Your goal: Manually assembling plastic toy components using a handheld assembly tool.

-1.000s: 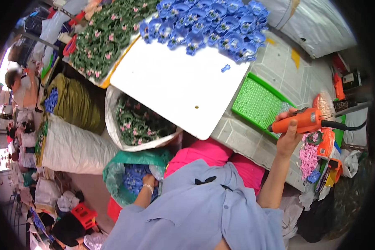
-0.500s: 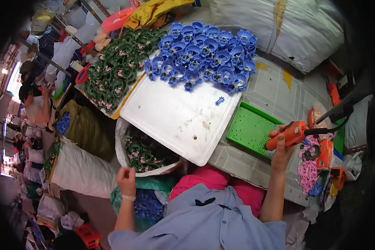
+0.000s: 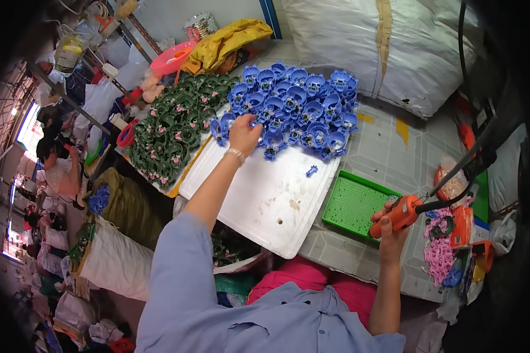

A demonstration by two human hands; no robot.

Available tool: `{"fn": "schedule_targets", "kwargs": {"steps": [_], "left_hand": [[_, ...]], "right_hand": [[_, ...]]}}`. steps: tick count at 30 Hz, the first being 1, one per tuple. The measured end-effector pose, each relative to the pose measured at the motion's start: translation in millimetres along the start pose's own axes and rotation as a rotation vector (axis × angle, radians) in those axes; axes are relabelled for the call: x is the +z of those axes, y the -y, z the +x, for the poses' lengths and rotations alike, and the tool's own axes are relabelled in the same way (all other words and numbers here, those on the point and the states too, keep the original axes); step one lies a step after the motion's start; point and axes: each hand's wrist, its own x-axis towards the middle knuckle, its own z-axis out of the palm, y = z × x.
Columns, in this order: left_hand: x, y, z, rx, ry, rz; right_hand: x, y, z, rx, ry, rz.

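Bent over the near left edge of a pile of blue ring-shaped plastic pieces (image 3: 300, 97), my left hand (image 3: 244, 136) has its fingers closed on one of them. The fingertips partly hide that piece. My right hand (image 3: 388, 232) grips an orange hand tool (image 3: 401, 213) with a black cable at its back end. It is held over the near right corner of a green perforated basket (image 3: 359, 203). Below the pile lies a white board (image 3: 265, 200), carrying one small loose blue piece (image 3: 312, 171).
Green pieces with pink flowers (image 3: 174, 129) cover a board at the left. An open sack (image 3: 235, 267) stands below the white board. A large white bundle (image 3: 371, 53) borders the far side. Pink pieces (image 3: 439, 259) lie at the right. Another person (image 3: 62, 170) sits far left.
My left hand has moved from beside the open sack up and forward to the blue pile, its fingers now on a piece. My right hand keeps the orange tool near the green basket.
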Motion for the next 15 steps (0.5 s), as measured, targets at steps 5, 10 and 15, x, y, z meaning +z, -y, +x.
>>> {"fn": "schedule_targets", "kwargs": {"steps": [5,10,15], "left_hand": [[24.1,19.8,50.9,-0.040,-0.184,0.334],[25.5,21.5,76.9,-0.271,0.116,0.620],[12.8,14.9,87.2,-0.242,0.233,0.563]], "right_hand": [[2.9,3.8,2.1,0.010,0.026,-0.005],[7.0,6.9,10.0,0.015,0.022,0.025],[3.7,5.7,13.3,0.048,0.014,0.055]]}}
